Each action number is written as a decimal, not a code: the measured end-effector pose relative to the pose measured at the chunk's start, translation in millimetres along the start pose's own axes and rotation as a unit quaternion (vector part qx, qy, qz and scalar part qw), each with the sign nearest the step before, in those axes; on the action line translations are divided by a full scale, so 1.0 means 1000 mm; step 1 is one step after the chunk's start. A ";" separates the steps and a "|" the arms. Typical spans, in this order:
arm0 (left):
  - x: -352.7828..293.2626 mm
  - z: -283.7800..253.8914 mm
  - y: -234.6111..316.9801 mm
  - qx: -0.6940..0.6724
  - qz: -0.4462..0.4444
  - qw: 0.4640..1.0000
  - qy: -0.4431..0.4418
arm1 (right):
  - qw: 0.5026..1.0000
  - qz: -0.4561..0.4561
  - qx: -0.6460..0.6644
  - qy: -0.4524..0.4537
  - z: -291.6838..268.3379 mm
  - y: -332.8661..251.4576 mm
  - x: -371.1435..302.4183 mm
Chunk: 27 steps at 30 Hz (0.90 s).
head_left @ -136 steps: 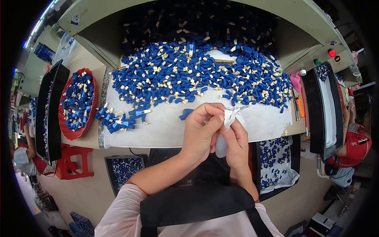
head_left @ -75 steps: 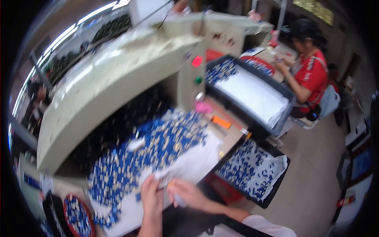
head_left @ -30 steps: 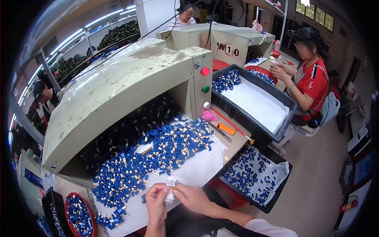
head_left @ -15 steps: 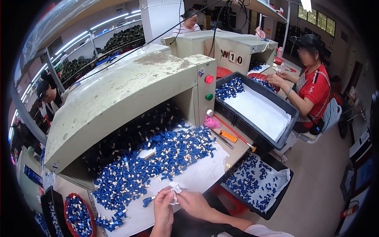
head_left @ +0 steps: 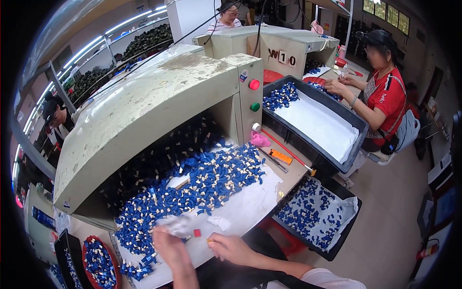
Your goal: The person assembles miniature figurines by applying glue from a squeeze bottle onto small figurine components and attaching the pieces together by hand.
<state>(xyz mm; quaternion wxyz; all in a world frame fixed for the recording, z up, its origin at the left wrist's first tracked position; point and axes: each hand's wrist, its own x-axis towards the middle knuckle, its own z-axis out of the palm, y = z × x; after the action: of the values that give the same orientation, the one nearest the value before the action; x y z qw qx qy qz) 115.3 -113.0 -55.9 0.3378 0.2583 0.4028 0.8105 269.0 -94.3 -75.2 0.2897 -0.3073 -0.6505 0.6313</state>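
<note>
My left hand [head_left: 169, 246], smeared by motion, is closed around a white crumpled tissue or cloth [head_left: 174, 224] over the front edge of the pile. Fingertips of my right hand [head_left: 233, 248] pinch a small yellowish piece [head_left: 210, 241], too small to name. Between the hands a small red square [head_left: 197, 232] lies on the white sheet [head_left: 240, 204]. Just beyond my right hand rests a flat white scrap [head_left: 219, 222]. Many small blue pieces with cream tips [head_left: 149, 212] are heaped on the sheet, reaching into the dark opening of the beige machine [head_left: 149, 106].
Right of the pile lie an orange cutter [head_left: 280, 156], tweezers [head_left: 274, 161], a red-handled brush [head_left: 288, 150] and a pink cloth [head_left: 260, 139]. Black trays [head_left: 358, 166] stand at right, a red basket [head_left: 115, 269] at lower left. A co-worker in red [head_left: 392, 101] sits at far right.
My hands have separated: the left moved left with the white tissue or cloth, the right stayed near. The red square and flat white scrap now show on the sheet.
</note>
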 end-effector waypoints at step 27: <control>-0.013 0.005 -0.017 -0.076 -0.341 0.928 -0.130 | 0.991 0.021 0.126 0.039 -0.002 -0.010 0.022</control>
<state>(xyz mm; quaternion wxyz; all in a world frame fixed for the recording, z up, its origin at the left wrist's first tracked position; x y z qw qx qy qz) 132.7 -112.8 -69.0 0.6620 0.1819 0.3565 0.6337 256.2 -76.4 -65.3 0.3377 -0.3067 -0.5475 0.7015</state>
